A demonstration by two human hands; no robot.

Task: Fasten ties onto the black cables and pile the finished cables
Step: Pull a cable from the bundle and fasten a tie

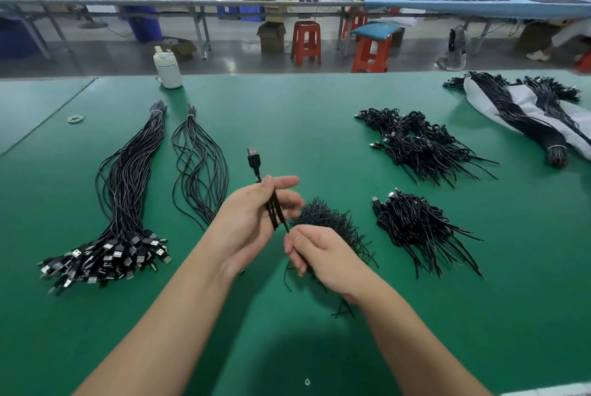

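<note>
My left hand point(252, 219) holds a folded black USB cable point(273, 208) across its palm, the plug point(253, 157) sticking up above the fingers. My right hand point(315, 251) is closed around the cable's lower end, just below the left hand; a thin black strand hangs under it. Behind the right hand lies a heap of black ties point(329, 219). Two piles of tied cables sit to the right, one near point(415, 226) and one farther back point(419, 146). A big bundle of untied cables point(121, 203) and a smaller bundle point(200, 165) lie at the left.
The green table point(287, 114) carries a white bottle point(168, 71) at the back left, rubber bands point(76, 118) at the far left and a white bag with cable bundles point(524, 114) at the back right. Beyond the table stand red stools and workbenches.
</note>
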